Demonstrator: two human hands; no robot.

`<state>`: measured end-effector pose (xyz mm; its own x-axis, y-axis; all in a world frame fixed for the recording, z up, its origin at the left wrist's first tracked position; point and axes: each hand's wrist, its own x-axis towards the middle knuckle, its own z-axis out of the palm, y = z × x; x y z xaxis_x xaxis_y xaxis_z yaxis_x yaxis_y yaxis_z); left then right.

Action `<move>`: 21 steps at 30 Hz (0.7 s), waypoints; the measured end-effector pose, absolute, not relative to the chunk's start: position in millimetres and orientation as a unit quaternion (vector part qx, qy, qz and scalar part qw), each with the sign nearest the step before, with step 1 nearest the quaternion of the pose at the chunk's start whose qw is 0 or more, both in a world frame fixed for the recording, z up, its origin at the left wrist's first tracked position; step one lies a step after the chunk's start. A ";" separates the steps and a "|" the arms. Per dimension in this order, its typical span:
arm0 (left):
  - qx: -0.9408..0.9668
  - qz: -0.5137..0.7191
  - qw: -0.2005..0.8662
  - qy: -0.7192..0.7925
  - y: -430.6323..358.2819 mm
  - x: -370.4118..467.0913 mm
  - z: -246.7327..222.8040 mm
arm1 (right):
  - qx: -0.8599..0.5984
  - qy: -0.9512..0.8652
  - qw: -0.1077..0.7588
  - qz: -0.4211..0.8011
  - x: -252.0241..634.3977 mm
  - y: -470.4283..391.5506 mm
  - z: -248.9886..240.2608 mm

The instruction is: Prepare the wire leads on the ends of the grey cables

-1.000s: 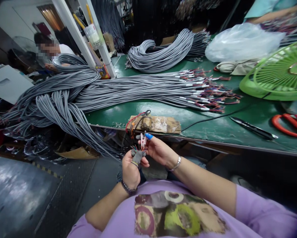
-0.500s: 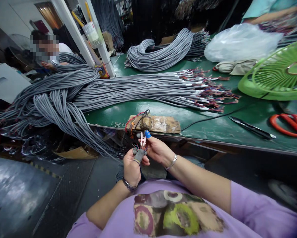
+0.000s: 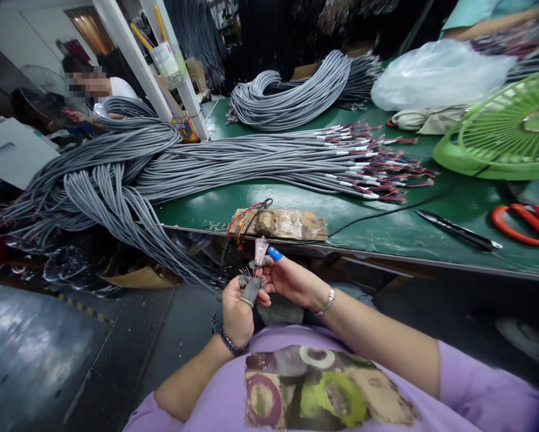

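Observation:
My left hand (image 3: 239, 307) is closed at the table's front edge, with a dirty grey cover on its thumb. It pinches a cable end whose thin coloured wires (image 3: 246, 273) fan out above the fingers. Against it my right hand (image 3: 292, 281) is closed on a small pale pink clip (image 3: 261, 249), which looks like a clothes peg. A blue cover wraps one fingertip of the right hand. The clip points upward, just above the wires. Whether its jaws grip a wire is hidden by the fingers.
A wooden block (image 3: 301, 224) with red and black leads lies at the table edge. Grey cables (image 3: 233, 159) stretch across the green table (image 3: 373, 231). At right are tweezers (image 3: 458, 230), orange-handled scissors (image 3: 524, 223) and a green fan (image 3: 499, 135). Other people sit behind.
My right hand has shifted slightly right and down, and the pink clip has turned in its fingers. The left hand, still pinching the wires, has moved a little lower.

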<state>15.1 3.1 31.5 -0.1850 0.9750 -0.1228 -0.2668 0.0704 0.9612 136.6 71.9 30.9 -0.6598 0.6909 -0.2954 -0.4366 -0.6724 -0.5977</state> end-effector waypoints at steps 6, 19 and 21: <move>0.431 0.534 0.494 0.534 -2.2 11.0 28.1 | -0.321 -0.426 0.306 0.788 147.0 65.1 37.7; 0.420 0.505 0.559 0.506 -2.9 9.1 31.4 | -0.395 -0.396 0.372 0.741 150.3 70.8 24.3; 0.410 0.521 0.556 0.502 -1.7 8.6 32.5 | -0.402 -0.316 0.379 0.772 149.6 74.5 23.3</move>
<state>8.6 -1.7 32.5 -0.0465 0.9903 -0.1307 -0.1688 0.1212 0.9782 149.6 74.5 23.3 -0.3901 0.8384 -0.3808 -0.3308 -0.5135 -0.7917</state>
